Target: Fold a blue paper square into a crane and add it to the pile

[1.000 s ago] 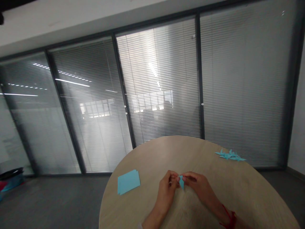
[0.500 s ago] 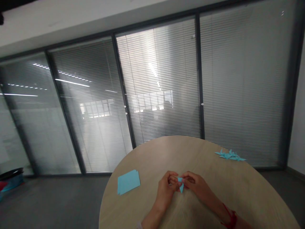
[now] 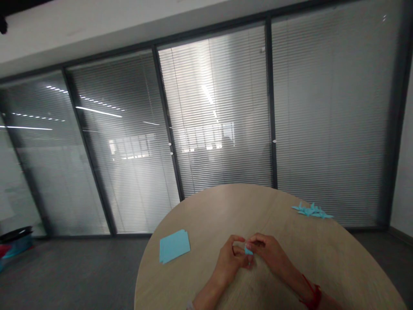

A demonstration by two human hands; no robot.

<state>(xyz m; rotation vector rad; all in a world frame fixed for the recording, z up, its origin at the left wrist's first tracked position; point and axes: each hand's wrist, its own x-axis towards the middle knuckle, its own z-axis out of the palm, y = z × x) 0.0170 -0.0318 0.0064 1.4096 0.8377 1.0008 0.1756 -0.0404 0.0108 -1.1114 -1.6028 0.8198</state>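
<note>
We see one small folded piece of blue paper (image 3: 248, 250) between our two hands, just above the near tabletop (image 3: 245, 211). Right hand (image 3: 272, 254) pinches its upper part; left hand (image 3: 229, 260) closes thumb and fingers about the lower end, forefinger raised. Neither hand is clearly nearer. Fingers hide much of it; long axis unclear. Stack of blue sheets (image 3: 175, 246) to the left, pile of folded blue paper (image 3: 312, 210) far right, both apart from us. Nothing stands between our hands but the piece.
</note>
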